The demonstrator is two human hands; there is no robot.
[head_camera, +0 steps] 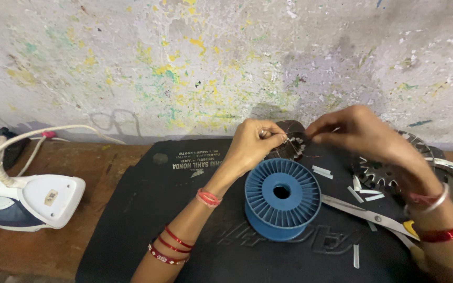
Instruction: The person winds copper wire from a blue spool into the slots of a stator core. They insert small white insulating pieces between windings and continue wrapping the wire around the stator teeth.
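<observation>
Two hands [255, 141] [355, 133] pinching thin copper wire [310, 155] at a toothed metal stator [292, 144], behind a ribbed blue spool [282, 199].

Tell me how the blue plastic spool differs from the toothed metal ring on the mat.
The round blue plastic spool is plain blue with fine ribs radiating from a centre hole; the grey toothed metal ring is bare metal with broad teeth. The spool lies fully in view, while the right hand partly covers the ring. Both rest on the black mat.
</observation>
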